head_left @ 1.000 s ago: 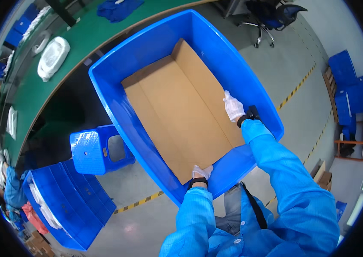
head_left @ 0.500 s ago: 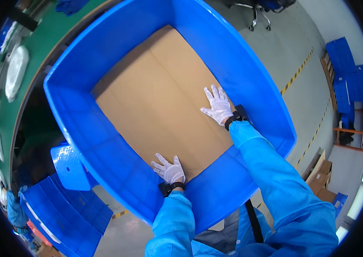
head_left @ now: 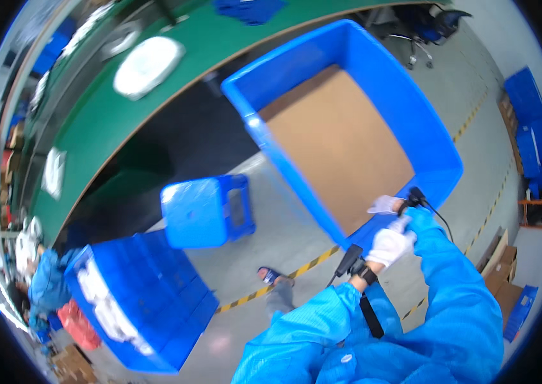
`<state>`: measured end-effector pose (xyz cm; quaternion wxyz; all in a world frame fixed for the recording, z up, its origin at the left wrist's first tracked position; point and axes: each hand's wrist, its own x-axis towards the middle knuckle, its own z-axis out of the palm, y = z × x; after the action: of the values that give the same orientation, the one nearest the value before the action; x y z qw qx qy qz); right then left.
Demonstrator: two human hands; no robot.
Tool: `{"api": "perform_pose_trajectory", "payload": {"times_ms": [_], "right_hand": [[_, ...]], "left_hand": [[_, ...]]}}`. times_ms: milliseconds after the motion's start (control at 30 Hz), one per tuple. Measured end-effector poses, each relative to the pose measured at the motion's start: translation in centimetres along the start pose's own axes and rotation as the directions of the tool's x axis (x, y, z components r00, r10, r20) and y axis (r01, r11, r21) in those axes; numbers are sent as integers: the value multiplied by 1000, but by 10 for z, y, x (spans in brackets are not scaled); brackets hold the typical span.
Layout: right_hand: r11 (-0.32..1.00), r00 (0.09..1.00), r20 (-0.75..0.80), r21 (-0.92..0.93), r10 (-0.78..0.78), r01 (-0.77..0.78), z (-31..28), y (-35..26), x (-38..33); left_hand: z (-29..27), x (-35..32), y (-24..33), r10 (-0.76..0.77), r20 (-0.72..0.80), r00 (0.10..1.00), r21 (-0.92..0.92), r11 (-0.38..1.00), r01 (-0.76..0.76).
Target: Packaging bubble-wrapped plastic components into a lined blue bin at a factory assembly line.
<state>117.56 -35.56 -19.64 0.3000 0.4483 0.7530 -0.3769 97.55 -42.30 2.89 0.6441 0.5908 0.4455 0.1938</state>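
A large blue plastic bin (head_left: pixel 391 83) stands in front of me, with a brown cardboard sheet (head_left: pixel 341 134) lying flat on its bottom. My left hand (head_left: pixel 391 246), in a white glove, is at the bin's near edge, its fingers up against my right cuff or wrist. Motion blur hides whether they grip it. Just beyond it is my right hand (head_left: pixel 385 205), also gloved, over the bin's near end. Its fingers are smeared and partly covered by the wrist strap. Both wrists carry black straps with small black devices (head_left: pixel 349 259).
A blue stool (head_left: pixel 195 213) stands left of the bin, near a stack of blue bins or panels (head_left: pixel 149 291). A green-topped table (head_left: pixel 98 128) runs along the left, bearing a white wrapped bundle (head_left: pixel 149 66). An office chair (head_left: pixel 419 32) is behind. Yellow-black tape (head_left: pixel 309 265) marks the floor.
Both hands have lifted off the cardboard and come together at the bin's near edge. My view has swung left, so the bin appears farther right and more of the table shows.
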Motion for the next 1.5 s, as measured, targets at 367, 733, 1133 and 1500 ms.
{"api": "perform_pose_trajectory", "payload": {"times_ms": [367, 733, 1133, 1500], "right_hand": [[912, 778, -485, 118, 399, -394, -16, -217, -58], [789, 478, -816, 513, 325, 338, -449, -436, 147], [587, 544, -757, 638, 362, 498, -611, -461, 345], [554, 436, -765, 644, 473, 528, -588, -481, 347]], "left_hand": [[-307, -404, -229, -540, -655, 529, -113, 762, 638], [-475, -232, -125, -701, -554, 449, -725, 671, 152], [-933, 64, -18, -382, -903, 194, -421, 877, -231], [-1154, 299, -117, 17, -789, 614, 104, 989, 106]]}}
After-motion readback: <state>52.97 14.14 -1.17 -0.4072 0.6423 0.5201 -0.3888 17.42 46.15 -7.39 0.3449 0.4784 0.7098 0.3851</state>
